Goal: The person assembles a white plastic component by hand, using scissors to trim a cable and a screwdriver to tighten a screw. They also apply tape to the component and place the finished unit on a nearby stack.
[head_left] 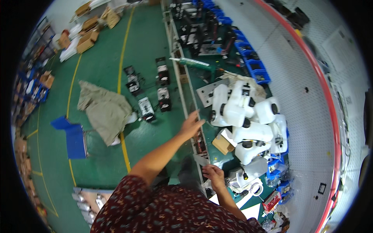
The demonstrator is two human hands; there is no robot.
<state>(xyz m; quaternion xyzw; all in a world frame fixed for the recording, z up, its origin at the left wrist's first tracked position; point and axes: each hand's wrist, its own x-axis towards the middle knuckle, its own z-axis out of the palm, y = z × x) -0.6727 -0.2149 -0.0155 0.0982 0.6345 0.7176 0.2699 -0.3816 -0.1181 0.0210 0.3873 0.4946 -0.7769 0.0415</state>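
My left hand is over the bench's near rail, its fingers and thumb apart, with nothing visible between them. Lower down, my right hand has its fingers curled together by the bench edge. Its fingertips come close to a small grey flat piece; whether they pinch it is too small to tell. Right of both hands lies a heap of white plastic tanks with black caps. Between the heap and the rail sits a small open cardboard box.
Behind the tanks stand blue bins in a row. A green tube juts over the bench edge. Black-and-white devices, a grey-green cloth and a blue chair are on the floor to the left.
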